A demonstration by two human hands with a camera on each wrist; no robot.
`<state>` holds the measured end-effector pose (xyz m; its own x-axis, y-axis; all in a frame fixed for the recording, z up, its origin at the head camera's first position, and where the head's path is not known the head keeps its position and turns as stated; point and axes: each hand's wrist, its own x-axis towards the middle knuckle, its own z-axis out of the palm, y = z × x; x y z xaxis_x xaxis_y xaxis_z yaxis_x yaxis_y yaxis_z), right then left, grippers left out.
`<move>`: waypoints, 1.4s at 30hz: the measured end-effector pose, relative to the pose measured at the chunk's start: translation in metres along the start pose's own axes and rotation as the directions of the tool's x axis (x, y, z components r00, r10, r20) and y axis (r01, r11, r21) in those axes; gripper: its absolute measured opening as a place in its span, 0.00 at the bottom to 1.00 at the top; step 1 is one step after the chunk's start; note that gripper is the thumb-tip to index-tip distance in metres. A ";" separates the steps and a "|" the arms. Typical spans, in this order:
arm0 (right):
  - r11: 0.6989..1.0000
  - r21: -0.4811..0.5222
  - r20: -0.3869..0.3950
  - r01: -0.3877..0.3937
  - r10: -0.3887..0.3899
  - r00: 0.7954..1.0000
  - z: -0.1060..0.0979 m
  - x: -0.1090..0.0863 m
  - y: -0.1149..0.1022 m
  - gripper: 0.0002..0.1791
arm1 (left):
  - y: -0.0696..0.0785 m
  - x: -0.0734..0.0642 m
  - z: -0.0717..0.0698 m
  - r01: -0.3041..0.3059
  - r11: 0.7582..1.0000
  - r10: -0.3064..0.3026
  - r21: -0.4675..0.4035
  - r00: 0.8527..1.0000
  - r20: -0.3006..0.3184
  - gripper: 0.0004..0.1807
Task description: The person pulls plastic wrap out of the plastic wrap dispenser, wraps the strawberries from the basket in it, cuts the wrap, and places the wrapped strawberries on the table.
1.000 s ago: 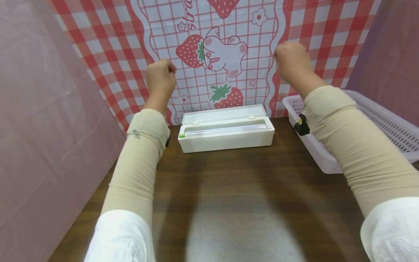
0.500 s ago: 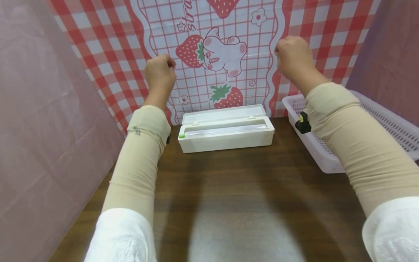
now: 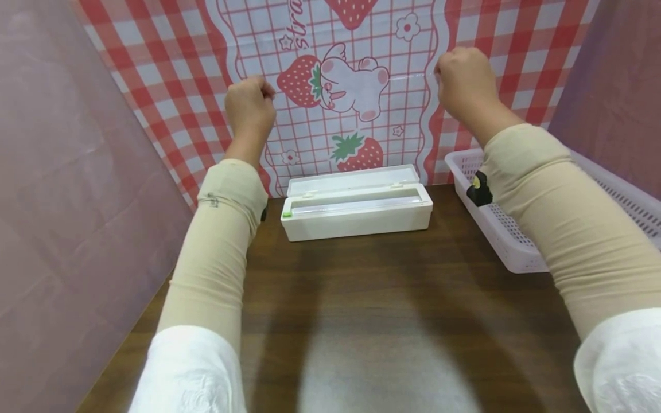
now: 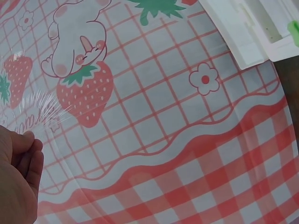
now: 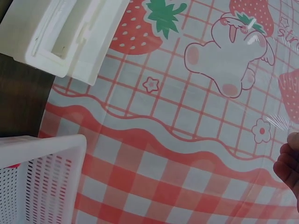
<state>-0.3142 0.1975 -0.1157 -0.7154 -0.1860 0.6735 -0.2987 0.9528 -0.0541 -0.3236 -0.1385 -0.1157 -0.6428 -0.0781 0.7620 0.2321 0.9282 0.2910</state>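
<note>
My left hand (image 3: 250, 117) pinches one end of a nearly invisible sheet of clear plastic wrap (image 4: 42, 106), which puckers into fine creases at the fingertips. On the other side, my right hand (image 3: 469, 89) pinches the wrap too, and similar creases fan out in the right wrist view. The sheet is taut between the hands, raised in front of the strawberry-printed backdrop. Below and between them, a long white plastic wrap dispenser (image 3: 358, 223) stands on the table with its lid tipped back. A small green piece (image 3: 287, 214) sits at its left end.
A white perforated basket (image 3: 508, 244) stands at the right, partly hidden by my right forearm. Behind the dispenser rises a red-and-white checked cloth (image 3: 170, 74). A pink cloth wall (image 3: 77, 201) borders the left of the brown wooden table (image 3: 356, 321).
Both hands have risen slightly, the left a bit more, still pinching the plastic wrap. The dispenser and the basket have stayed in place.
</note>
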 end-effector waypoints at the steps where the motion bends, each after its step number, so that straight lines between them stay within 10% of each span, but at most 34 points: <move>1: 1.000 -0.005 -0.003 -0.001 0.001 1.000 -0.001 0.000 0.000 0.14 | 0.001 0.001 -0.001 0.007 1.000 -0.007 0.003 1.000 0.001 0.12; 42: 0.999 0.011 -0.074 -0.037 0.038 0.997 -0.017 0.005 0.001 0.15 | 0.015 0.008 -0.021 -0.003 1.000 0.002 -0.011 0.997 -0.079 0.13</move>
<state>-0.3071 0.2016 -0.0995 -0.6773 -0.1317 0.7239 -0.2791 0.9563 -0.0872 -0.3100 -0.1333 -0.0926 -0.5828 -0.1049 0.8058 0.2420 0.9242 0.2953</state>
